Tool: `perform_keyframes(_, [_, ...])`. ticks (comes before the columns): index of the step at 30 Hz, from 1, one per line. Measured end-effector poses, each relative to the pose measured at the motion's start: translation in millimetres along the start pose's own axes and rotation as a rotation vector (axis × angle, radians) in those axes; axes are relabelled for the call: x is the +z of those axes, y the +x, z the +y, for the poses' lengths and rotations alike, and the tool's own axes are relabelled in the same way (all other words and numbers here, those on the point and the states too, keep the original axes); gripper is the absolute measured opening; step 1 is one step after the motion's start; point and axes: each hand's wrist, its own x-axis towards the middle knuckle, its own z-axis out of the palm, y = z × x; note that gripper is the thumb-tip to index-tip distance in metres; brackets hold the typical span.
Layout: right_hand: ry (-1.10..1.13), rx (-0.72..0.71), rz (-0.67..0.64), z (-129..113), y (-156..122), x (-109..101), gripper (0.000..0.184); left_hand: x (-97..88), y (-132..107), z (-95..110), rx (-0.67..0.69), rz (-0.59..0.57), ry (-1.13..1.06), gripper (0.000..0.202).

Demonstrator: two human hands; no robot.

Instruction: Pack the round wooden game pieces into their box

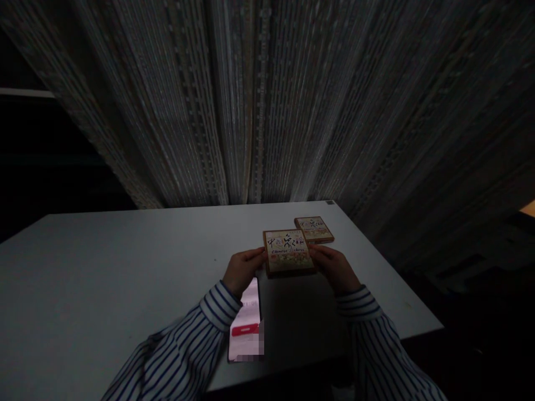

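Between my two hands is a flat Chinese chess box (pixel 289 253) with a brown edge and a printed lid that reads "Chinese chess". My left hand (pixel 244 269) grips its left side, fingers closed on the edge. On the opposite side, my right hand (pixel 334 268) pinches the right edge. The box's front edge tilts toward me and looks raised off the table. Just behind it to the right lies a second box (pixel 315 228) with the same print, partly covered by the held one.
A lit phone (pixel 246 326) lies on the white table (pixel 125 278) below my left wrist, partly hidden by the sleeve. A striped curtain (pixel 251 111) hangs along the table's far edge. The table's right edge drops off into a dark area.
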Motion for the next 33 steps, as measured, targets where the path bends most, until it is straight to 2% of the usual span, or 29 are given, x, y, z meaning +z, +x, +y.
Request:
perform_keyframes(10, [-0.021,0.013,-0.016,-1.2,-9.0,-29.7,0.040,27.2,2.3,-10.6,0.040,-0.102,0.234,0.035])
perform_keyframes(20, [-0.043,0.016,-0.002,6.2,-10.6,-57.9,0.039,53.4,3.4,-10.7,0.023,-0.154,0.298,0.029])
perform_keyframes(27, [-0.070,0.026,0.035,10.4,-10.0,-76.7,0.041,72.4,11.2,-18.5,-0.049,-0.127,0.309,0.024])
perform_keyframes(33, [-0.131,0.010,0.048,12.4,-8.5,-91.6,0.042,87.9,15.8,-18.5,-0.090,-0.149,0.331,0.016])
